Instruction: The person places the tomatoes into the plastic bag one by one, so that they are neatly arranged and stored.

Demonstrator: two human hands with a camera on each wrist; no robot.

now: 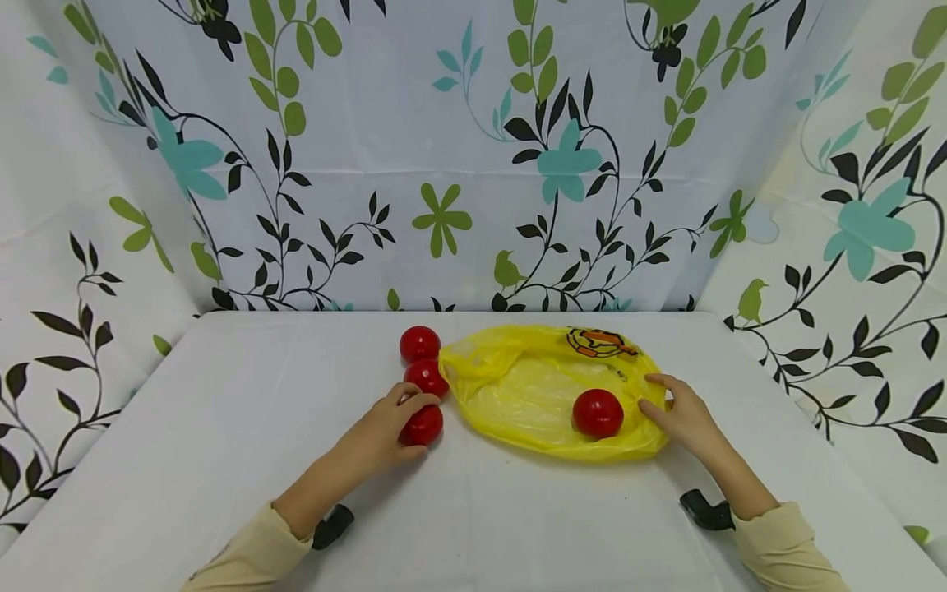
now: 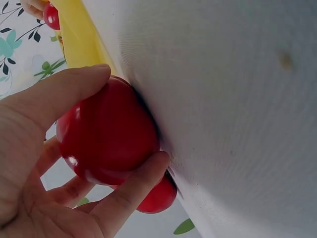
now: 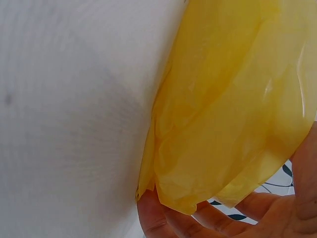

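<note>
Three red balls stand in a row left of a yellow plastic bag (image 1: 518, 419). My left hand (image 1: 385, 423) has its thumb and fingers round the nearest red ball (image 1: 423, 426), which the left wrist view shows as a large glossy red ball (image 2: 109, 131) on the white surface. Behind it are the middle ball (image 1: 427, 377) and the far ball (image 1: 419, 344). Another red ball (image 1: 598, 413) lies in the spread bag, toward its right end. At that end my right hand (image 1: 684, 415) holds the bag's edge; in the right wrist view its fingers (image 3: 213, 218) lie against the yellow plastic (image 3: 223, 114).
The white table (image 1: 481, 526) extends on both sides of the bag and in front of it. A patterned cloth (image 1: 355, 148) with leaves and flowers hangs behind and at both sides. Dark wrist devices (image 1: 333, 526) sit under both forearms.
</note>
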